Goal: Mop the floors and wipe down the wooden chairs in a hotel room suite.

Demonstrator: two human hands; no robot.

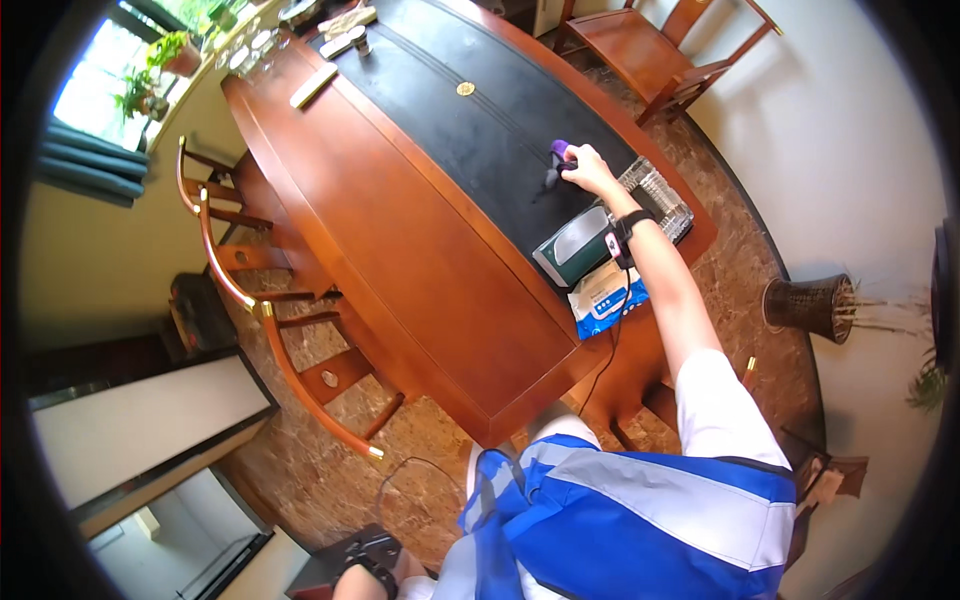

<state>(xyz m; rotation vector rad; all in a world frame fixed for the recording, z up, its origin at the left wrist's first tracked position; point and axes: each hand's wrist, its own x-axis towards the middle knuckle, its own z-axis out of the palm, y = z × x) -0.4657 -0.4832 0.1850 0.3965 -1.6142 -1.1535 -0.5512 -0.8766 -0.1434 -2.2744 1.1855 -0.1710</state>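
My right hand reaches out over the black inlay of a long reddish-brown wooden table. Its fingers are closed on a small purple-and-black object, whose kind I cannot make out. A dark grey part hangs beside the fingers, close to the table surface. Under my right forearm stand a dark green box with a silver top and a blue-and-white soft pack. A clear cut-glass tray lies right of the wrist. Of my left hand only the part by the wristband shows at the lower edge; its fingers are hidden.
Wooden armchairs line the table's left side, and another chair stands at the far right. Glasses and a pale block sit at the far end. A cable runs down from my right wrist. A planter is by the wall.
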